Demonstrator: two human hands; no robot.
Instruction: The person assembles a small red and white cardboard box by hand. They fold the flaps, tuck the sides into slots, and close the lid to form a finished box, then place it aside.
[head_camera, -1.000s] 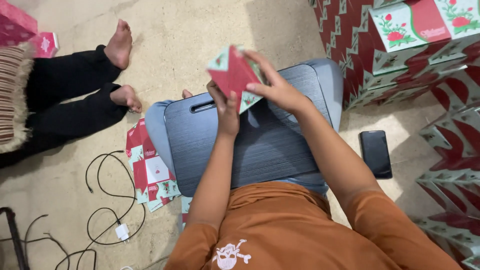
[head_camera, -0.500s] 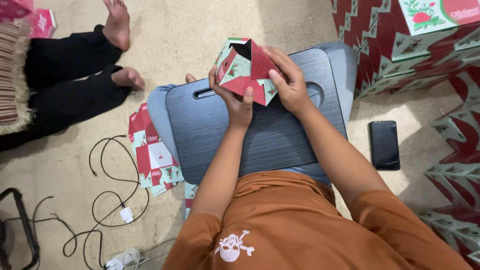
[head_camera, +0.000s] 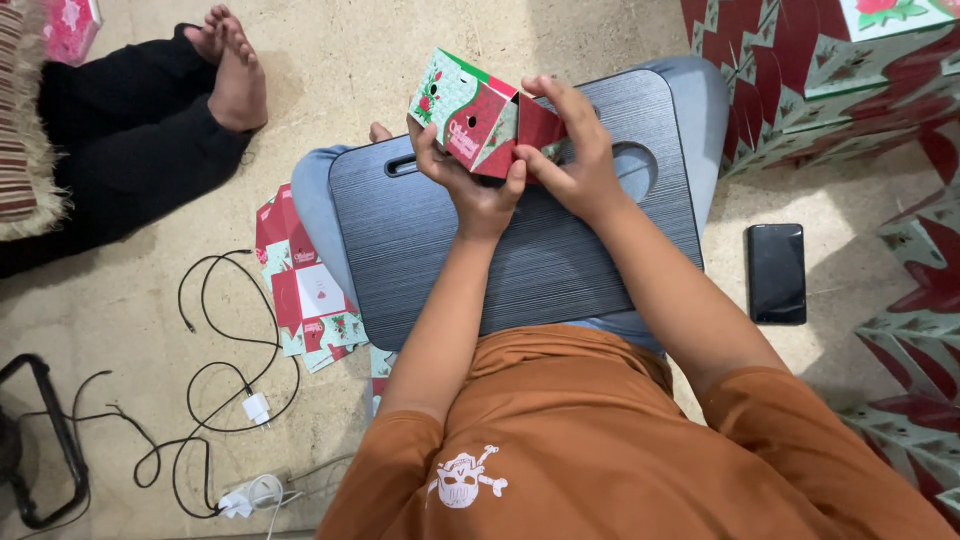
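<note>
A small red, green and white carton (head_camera: 472, 118) is held up between both hands above a dark lap desk (head_camera: 520, 250). The left hand (head_camera: 462, 180) is closed around the carton's underside, thumb pressed up against its lower edge. The right hand (head_camera: 570, 160) is clamped on the carton's right end, where a red flap is pinched under the fingers; whether that flap is tucked in cannot be told, since the fingers cover it. The carton is tilted, one corner pointing up and away.

The lap desk is laid across the person's knees, with a slot handle near its far left edge. An orange shirt (head_camera: 600, 450) fills the lower part of the view.

On the floor to the left, flat cartons (head_camera: 305, 285) are stacked just beside the desk, with black cables (head_camera: 215, 350) and a white charger (head_camera: 257, 408) nearer the viewer. A black phone (head_camera: 777, 272) lies to the right. Stacked cartons (head_camera: 850, 90) are piled at the right edge. Another person's bare feet (head_camera: 232, 70) are seen at the upper left.
</note>
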